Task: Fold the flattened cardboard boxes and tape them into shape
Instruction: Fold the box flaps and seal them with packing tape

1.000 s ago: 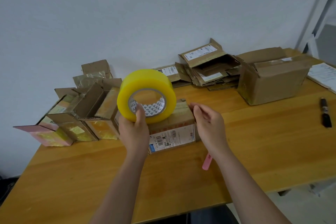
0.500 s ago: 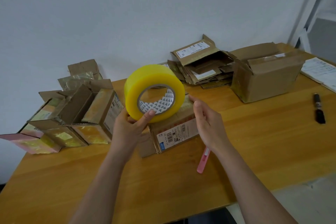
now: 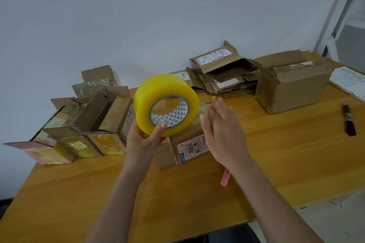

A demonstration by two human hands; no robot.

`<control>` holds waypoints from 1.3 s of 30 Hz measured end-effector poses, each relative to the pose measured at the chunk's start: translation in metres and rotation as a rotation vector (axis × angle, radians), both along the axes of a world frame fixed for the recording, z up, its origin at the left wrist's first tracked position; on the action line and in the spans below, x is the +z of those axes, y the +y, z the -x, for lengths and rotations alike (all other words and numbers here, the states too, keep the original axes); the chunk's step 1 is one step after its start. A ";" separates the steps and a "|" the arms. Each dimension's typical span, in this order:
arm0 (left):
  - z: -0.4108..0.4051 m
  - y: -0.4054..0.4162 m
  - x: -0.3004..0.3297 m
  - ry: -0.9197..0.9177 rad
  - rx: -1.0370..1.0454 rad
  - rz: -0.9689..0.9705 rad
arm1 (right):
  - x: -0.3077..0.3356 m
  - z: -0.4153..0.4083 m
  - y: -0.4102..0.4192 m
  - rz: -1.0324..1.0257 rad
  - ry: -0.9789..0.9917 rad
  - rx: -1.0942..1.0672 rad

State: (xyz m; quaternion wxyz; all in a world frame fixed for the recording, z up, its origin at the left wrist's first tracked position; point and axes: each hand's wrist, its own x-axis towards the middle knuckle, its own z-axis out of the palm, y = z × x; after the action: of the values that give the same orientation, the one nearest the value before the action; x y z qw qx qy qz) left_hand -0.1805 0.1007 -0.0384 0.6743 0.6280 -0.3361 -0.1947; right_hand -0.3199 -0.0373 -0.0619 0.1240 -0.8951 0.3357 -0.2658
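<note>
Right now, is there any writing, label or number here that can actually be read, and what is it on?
No text is legible.
Box in front: white barcode label, print too small.
Tape roll: core shows a repeating triangle pattern, no legible words.
Flattened boxes: white shipping labels, blurred.
Papers at the table's right edge: lines too faint.
Marker: no legible marking.

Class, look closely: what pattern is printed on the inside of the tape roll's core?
Small dark triangles on white, lining the core of the yellow tape roll, seen in the head view.
</note>
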 end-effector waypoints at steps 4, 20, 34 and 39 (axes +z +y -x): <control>-0.002 -0.001 -0.001 -0.079 -0.003 -0.044 | -0.010 -0.003 0.003 0.009 -0.076 0.055; -0.003 0.009 -0.008 0.017 -0.026 0.081 | 0.007 -0.004 0.009 0.136 0.142 0.021; -0.016 0.010 -0.009 0.128 -0.162 0.149 | 0.003 0.000 0.010 0.140 0.146 0.059; -0.020 0.017 -0.018 0.330 -0.125 0.240 | 0.010 -0.002 0.013 0.126 0.190 0.036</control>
State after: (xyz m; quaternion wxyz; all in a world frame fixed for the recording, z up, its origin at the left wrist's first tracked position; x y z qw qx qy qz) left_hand -0.1601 0.1172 -0.0562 0.7770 0.4807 -0.2801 -0.2946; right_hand -0.3181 -0.0244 -0.0516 0.0398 -0.9283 0.3122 -0.1981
